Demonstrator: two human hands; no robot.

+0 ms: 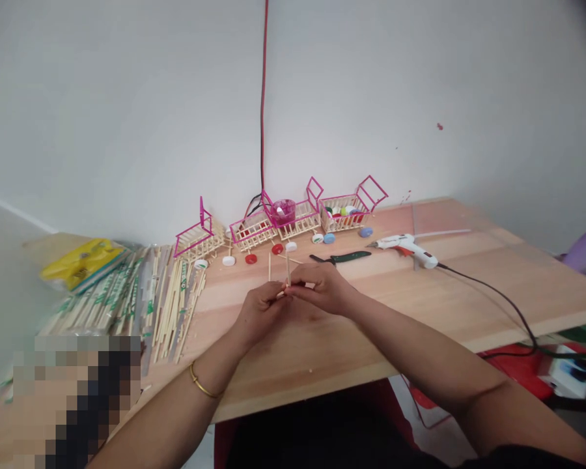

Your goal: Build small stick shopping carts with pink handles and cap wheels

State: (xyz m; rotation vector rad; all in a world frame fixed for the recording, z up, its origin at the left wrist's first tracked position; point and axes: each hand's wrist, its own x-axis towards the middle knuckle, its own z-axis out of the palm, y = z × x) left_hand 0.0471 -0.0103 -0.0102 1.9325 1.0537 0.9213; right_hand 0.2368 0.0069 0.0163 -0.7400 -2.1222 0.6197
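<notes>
My right hand (325,288) pinches a short wooden stick (288,266) that stands upright at its fingertips. My left hand (262,307) meets it fingertip to fingertip, closed around a small pale piece mostly hidden by the fingers. Just beyond lies another short stick (269,267) on the wooden table (293,371). Farther back, several small carts made of sticks with magenta-painted rims, such as the left cart (200,240), stand along the wall. Bottle caps, among them a red cap (251,259) and a blue cap (366,232), lie in front of them.
Green-handled pliers (349,257) and a white glue gun (406,249) lie to the right, the gun's black cord (498,293) running off the table edge. Loose sticks (173,312) and packaged chopsticks (112,293) cover the left, beside a yellow package (83,264). A magenta cup (283,212) sits among the carts.
</notes>
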